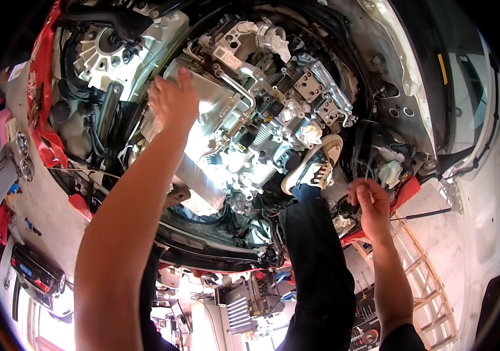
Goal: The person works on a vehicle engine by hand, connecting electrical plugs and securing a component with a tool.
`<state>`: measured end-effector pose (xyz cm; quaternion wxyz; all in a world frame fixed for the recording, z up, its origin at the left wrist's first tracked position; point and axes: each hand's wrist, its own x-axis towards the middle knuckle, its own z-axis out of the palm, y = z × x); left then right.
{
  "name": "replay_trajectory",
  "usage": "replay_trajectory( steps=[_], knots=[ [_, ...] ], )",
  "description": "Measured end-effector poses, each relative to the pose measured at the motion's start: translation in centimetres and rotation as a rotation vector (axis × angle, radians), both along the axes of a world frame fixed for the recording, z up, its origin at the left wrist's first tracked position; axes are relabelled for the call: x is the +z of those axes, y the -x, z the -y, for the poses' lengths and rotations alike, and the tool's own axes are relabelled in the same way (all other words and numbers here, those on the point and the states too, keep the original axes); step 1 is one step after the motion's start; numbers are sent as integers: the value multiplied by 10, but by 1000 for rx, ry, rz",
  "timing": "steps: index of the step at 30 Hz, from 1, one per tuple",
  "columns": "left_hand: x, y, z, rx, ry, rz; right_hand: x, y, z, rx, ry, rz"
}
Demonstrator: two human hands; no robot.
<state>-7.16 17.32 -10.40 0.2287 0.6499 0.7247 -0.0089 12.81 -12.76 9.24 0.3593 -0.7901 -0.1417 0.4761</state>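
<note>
Eng. [270, 114] at 12 o'clock; L hand [175, 105] at 10–11 on its silver metal cover [210, 98], fingers over the edge, can't tell if gripping. R hand [370, 202] at 3–4 pinches, prob., a thin dk cable [367, 171]. Risk: sneaker [318, 168] at 3, planted amid parts, slips; weight cracks fittings or yanks cable.

Left arm [122, 225] stretches forward, left grip [174, 100] loosely spread; right grip [369, 200] pinched closed.
</note>
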Motion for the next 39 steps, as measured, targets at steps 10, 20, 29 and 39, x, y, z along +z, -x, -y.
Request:
replay_trajectory(
  steps=[10, 20, 29, 39],
  knots=[
    [-46, -15, 16, 106, -463, 96, -151, -113, -71, 748, -221, 817],
    [-35, -7, 15, 113, -416, 116, -219, -121, -119, 661, -141, 789],
    [-40, -12, 13, 118, -473, 116, -218, -141, -129, 844, -63, 774],
    [-33, -9, 17, 79, -505, 162, -215, -137, -130, 882, -20, 749]
  ],
)
